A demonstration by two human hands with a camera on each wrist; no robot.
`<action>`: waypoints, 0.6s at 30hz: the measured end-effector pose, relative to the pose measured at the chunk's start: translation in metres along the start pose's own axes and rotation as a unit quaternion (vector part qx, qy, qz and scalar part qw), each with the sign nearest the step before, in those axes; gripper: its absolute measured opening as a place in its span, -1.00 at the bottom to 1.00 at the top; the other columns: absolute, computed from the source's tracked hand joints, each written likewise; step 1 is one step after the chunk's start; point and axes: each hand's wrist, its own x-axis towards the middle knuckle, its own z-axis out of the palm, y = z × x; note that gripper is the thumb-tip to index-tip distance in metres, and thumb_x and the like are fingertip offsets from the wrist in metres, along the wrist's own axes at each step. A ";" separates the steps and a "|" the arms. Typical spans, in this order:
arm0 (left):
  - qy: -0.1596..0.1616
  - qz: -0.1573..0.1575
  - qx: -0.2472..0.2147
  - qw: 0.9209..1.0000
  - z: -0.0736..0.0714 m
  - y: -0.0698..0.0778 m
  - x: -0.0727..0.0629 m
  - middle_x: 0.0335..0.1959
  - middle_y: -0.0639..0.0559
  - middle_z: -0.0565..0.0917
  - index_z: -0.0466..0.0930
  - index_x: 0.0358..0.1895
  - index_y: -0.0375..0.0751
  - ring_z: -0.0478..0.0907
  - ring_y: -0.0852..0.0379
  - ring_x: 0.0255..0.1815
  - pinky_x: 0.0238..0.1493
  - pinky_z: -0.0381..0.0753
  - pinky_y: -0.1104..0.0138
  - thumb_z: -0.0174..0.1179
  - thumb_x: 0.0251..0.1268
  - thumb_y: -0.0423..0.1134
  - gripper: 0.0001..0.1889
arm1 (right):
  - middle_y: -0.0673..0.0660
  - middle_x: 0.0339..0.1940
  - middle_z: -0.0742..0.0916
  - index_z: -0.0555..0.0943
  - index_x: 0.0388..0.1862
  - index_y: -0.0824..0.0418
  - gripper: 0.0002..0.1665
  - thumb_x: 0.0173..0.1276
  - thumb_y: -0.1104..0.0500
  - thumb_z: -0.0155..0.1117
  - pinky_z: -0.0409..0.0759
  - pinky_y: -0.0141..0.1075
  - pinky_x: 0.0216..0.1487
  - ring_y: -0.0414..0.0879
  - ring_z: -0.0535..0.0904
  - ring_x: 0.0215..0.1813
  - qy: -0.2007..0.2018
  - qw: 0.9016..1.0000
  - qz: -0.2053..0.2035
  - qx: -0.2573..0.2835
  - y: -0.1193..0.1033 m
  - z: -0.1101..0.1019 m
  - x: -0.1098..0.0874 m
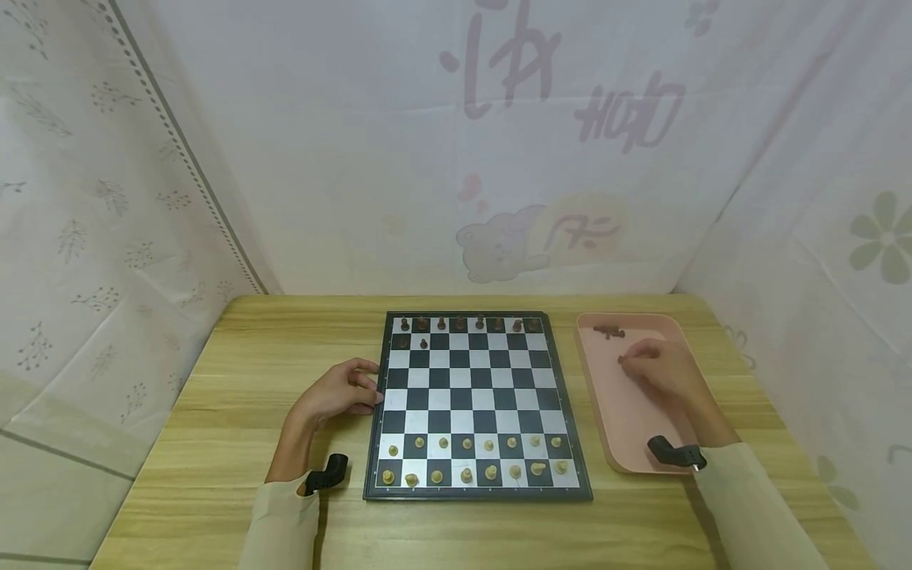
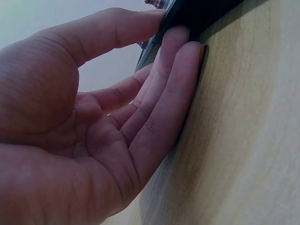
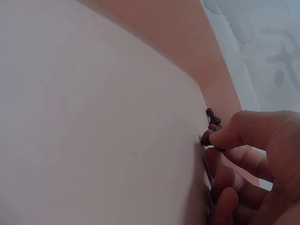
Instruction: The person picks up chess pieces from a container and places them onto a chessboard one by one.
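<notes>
A black-and-white chessboard (image 1: 463, 400) lies on the wooden table. My left hand (image 1: 347, 388) rests beside its left edge, thumb and fingertips touching the dark rim (image 2: 176, 21). Over the pink tray (image 1: 609, 412) to the right, my right hand (image 1: 663, 366) pinches a brown chess pawn (image 3: 207, 138) between thumb and index finger. More brown pieces (image 1: 609, 331) lie in a small heap at the tray's far end, just beyond the pinched one in the right wrist view.
Brown chess pieces (image 1: 460, 324) line the board's far row, with a brown pawn (image 1: 423, 343) and another dark piece (image 1: 402, 343) in front at the left. Cream pieces (image 1: 466, 475) fill the two near rows. A patterned cloth (image 1: 356, 158) hangs behind the table.
</notes>
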 end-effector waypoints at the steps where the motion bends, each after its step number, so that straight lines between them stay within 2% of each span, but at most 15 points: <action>1: 0.001 0.000 0.000 1.000 0.000 0.000 0.000 -0.12 -0.23 0.68 0.42 0.43 -0.53 0.75 -0.02 -0.20 -0.06 0.83 0.07 0.41 0.37 -0.48 -0.39 | 0.23 -0.11 0.82 0.81 -0.09 0.33 -0.76 0.42 0.17 0.54 0.54 -0.27 -0.24 0.04 0.59 -0.15 0.001 1.000 0.001 -0.001 -0.001 0.000 -0.001; 5: 0.000 -0.002 -0.001 1.000 0.000 -0.001 0.001 -0.12 -0.23 0.68 0.43 0.43 -0.52 0.75 -0.01 -0.21 -0.07 0.83 0.08 0.41 0.36 -0.48 -0.39 | 0.22 -0.11 0.83 0.82 -0.08 0.32 -0.76 0.42 0.16 0.55 0.54 -0.29 -0.23 0.02 0.60 -0.15 0.006 1.000 -0.003 -0.008 -0.004 0.001 -0.002; 9: -0.001 -0.002 -0.005 1.000 0.000 -0.001 0.001 -0.12 -0.23 0.68 0.43 0.43 -0.52 0.75 -0.01 -0.21 -0.06 0.83 0.08 0.41 0.37 -0.49 -0.40 | 0.24 -0.07 0.84 0.84 -0.06 0.33 -0.80 0.41 0.25 0.51 0.58 -0.35 -0.23 0.00 0.65 -0.13 0.010 1.000 -0.014 0.009 -0.006 0.003 -0.001; 14: -0.003 0.000 -0.004 1.000 -0.001 0.000 0.000 -0.13 -0.24 0.67 0.43 0.42 -0.53 0.74 -0.02 -0.20 -0.06 0.83 0.08 0.41 0.36 -0.50 -0.39 | 0.26 0.07 0.83 0.87 -0.02 0.32 -0.76 0.37 0.38 0.43 0.66 -0.31 -0.32 -0.03 0.70 -0.16 0.003 0.999 -0.034 0.037 -0.008 0.005 -0.001; 18: 0.000 -0.002 -0.002 1.000 0.000 0.001 0.000 -0.12 -0.24 0.68 0.43 0.42 -0.52 0.74 -0.02 -0.21 -0.06 0.83 0.08 0.42 0.36 -0.50 -0.39 | 0.23 0.08 0.83 0.88 -0.03 0.29 -0.76 0.35 0.37 0.48 0.64 -0.34 -0.32 -0.08 0.69 -0.17 0.009 0.998 -0.041 0.036 -0.007 0.006 -0.001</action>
